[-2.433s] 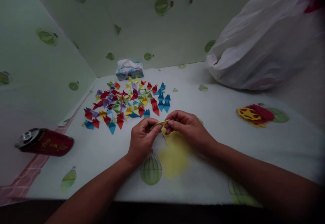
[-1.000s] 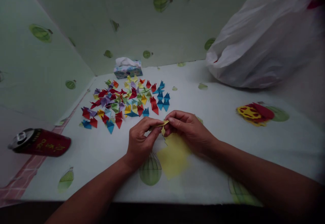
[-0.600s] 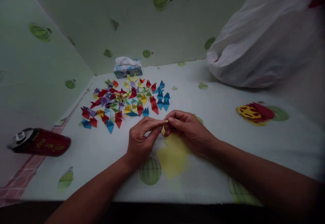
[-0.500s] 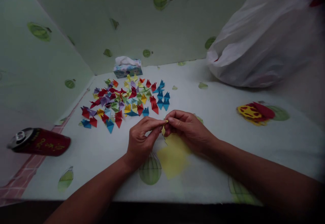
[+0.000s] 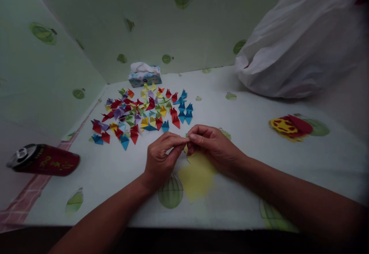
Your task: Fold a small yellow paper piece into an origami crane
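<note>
My left hand (image 5: 163, 158) and my right hand (image 5: 215, 144) meet fingertip to fingertip above the table. Pinched between them is a small folded yellow paper (image 5: 186, 150), mostly hidden by the fingers. Below the hands, yellow paper sheets (image 5: 197, 185) lie flat on the cloth. Just beyond my left hand spreads a group of folded paper cranes (image 5: 150, 110) in red, blue, yellow, green and purple.
A tissue box (image 5: 145, 76) stands at the back by the wall. On the left lies a dark red can (image 5: 54, 161). A white plastic bag (image 5: 288, 54) fills the back right, with red and yellow cut-out pieces (image 5: 291, 127) in front of it.
The fingers have shifted slightly on the folded yellow paper, and less of it shows at the fingertips. Everything else stays in place.
</note>
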Demonstrator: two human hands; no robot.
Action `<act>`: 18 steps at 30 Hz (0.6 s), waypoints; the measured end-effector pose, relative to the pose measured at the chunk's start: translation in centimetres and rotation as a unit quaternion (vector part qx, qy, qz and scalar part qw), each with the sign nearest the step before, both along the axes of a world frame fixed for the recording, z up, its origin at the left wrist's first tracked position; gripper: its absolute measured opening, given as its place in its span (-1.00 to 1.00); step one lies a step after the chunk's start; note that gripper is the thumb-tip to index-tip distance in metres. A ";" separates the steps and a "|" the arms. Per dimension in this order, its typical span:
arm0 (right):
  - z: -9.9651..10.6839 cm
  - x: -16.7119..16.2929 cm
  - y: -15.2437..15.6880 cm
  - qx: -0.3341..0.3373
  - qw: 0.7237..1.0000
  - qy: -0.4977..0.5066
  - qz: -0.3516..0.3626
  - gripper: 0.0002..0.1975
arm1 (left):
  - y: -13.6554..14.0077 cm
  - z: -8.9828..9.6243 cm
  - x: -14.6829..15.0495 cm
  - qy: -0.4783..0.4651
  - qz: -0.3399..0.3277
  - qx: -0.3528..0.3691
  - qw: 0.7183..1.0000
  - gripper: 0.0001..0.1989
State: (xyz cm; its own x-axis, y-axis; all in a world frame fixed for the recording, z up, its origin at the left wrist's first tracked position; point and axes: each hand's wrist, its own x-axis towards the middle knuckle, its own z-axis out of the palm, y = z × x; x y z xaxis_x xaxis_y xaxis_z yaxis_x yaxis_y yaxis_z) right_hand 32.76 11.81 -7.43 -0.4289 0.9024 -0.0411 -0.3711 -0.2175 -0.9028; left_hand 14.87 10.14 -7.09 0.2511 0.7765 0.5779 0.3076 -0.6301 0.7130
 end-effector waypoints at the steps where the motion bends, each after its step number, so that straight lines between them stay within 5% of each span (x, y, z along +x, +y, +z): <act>1: 0.0 0.0 0.0 -0.003 1.000 -0.003 0.001 -0.78 | 0.0 0.0 0.0 0.004 0.001 0.005 1.000 -0.78; 10: 0.2 0.0 0.0 -0.007 1.000 -0.008 -0.009 -0.80 | 0.2 -0.1 0.1 0.009 0.008 0.038 0.999 -0.83; 18: 0.6 0.0 -0.2 0.078 0.991 -0.089 -0.059 -0.85 | 0.1 -0.3 0.1 -0.006 0.020 -0.008 1.000 -0.87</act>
State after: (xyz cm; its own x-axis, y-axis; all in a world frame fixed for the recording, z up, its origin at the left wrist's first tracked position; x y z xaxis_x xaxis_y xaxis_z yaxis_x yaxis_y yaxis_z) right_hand 32.76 11.59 -6.81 -0.3184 0.9472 0.0377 -0.2181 -0.0345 -0.9753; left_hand 14.99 10.22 -7.38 0.2124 0.7954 0.5676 0.3242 -0.6054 0.7270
